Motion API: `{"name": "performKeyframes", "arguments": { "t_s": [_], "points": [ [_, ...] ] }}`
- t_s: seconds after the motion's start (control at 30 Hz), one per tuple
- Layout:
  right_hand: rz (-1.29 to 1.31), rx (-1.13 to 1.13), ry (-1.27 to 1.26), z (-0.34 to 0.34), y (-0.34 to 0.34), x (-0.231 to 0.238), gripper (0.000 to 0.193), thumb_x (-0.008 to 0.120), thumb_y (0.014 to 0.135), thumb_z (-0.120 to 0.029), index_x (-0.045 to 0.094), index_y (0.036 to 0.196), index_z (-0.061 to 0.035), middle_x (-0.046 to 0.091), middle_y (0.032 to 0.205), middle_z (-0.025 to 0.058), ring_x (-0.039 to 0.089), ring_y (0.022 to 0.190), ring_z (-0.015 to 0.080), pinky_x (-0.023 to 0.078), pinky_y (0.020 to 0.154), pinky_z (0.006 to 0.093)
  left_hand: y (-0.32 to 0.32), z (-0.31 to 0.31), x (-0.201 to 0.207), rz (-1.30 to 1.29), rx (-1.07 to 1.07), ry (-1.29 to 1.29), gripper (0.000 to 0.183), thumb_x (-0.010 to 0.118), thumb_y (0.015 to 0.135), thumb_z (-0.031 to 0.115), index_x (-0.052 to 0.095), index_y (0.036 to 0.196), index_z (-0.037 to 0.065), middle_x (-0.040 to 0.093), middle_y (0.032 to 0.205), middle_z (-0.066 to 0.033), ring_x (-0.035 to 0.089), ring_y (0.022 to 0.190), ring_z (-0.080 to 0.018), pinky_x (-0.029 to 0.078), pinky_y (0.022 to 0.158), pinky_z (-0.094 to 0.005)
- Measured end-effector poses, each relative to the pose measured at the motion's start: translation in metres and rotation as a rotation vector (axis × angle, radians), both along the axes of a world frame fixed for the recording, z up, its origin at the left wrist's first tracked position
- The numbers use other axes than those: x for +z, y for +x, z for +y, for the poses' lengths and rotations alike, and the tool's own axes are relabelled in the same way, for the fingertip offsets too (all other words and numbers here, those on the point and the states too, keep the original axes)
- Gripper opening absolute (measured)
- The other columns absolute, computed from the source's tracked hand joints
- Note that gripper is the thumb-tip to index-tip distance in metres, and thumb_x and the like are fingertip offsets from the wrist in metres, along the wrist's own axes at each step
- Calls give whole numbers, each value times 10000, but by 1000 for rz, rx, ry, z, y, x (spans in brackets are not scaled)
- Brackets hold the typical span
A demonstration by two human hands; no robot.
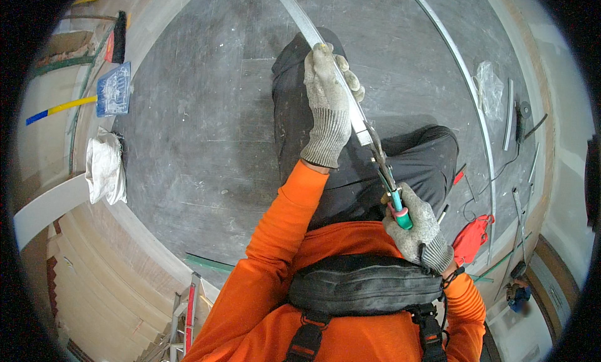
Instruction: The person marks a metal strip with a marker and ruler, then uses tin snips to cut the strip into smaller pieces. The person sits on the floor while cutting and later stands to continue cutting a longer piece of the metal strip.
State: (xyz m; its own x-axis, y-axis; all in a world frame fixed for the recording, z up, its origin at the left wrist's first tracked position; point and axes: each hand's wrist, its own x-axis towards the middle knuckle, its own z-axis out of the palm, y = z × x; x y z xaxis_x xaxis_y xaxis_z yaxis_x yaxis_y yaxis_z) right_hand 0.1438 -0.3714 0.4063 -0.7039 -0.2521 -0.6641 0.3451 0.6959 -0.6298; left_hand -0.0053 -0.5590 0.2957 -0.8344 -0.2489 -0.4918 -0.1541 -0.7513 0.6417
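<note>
My left hand (328, 90), in a grey knit glove, is wrapped round a long, thin metal channel (297, 15). The channel slants from the top of the view down to the right, and its near end lies over my dark trousers. My right hand (418, 229), gloved as well, is closed round the handles of a pair of tin snips (394, 198) with green and red grips. The snips' blades lie along the near end of the channel; whether they bite into the metal cannot be made out.
Another long metal strip (463, 68) curves along the right of the grey floor (200, 130). Clear plastic (491, 90), a red bag (472, 238) and a cord lie at right. At left are a blue dustpan (114, 90), a white sack (104, 167) and a ladder (190, 312).
</note>
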Motion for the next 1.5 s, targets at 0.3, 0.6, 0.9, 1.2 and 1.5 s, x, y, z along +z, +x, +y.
{"name": "performKeyframes", "arguments": {
  "t_s": [0.3,0.6,0.9,1.2,1.5],
  "points": [
    [-258,126,-117,20,-3,12,800,803,834,-119,384,1515,-99,645,1253,183,653,1186,382,523,983,446,7,-9,-6,281,-72,315,551,499,1069,576,559,1276,68,677,941,-64,659,721,-202,544,630,-365],
    [-251,-106,-340,27,21,-2,755,775,806,-16,452,1477,-137,546,997,9,541,861,125,504,845,301,9,-20,4,412,-155,374,616,437,1087,565,576,1335,18,693,1015,-115,692,827,-226,559,685,-368],
    [-422,-276,-676,25,23,-25,585,734,839,40,520,1368,-89,539,1114,-32,514,972,76,475,885,243,15,-27,5,351,-146,277,679,351,1099,603,579,1341,11,700,993,-116,709,833,-230,581,662,-356],
    [-440,-282,-640,10,12,-19,557,723,825,37,531,1335,-81,532,1110,-25,511,976,84,463,906,251,22,-26,17,173,-129,10,722,288,1100,630,618,1256,6,717,973,-120,728,812,-234,623,701,-360],
    [-410,-238,-564,6,11,-19,551,739,807,40,528,1303,-74,512,1012,-8,500,923,102,468,856,274,23,-22,11,68,-103,-79,654,321,1108,593,626,1189,20,731,908,-135,728,751,-241,610,666,-366]
  ]
}}
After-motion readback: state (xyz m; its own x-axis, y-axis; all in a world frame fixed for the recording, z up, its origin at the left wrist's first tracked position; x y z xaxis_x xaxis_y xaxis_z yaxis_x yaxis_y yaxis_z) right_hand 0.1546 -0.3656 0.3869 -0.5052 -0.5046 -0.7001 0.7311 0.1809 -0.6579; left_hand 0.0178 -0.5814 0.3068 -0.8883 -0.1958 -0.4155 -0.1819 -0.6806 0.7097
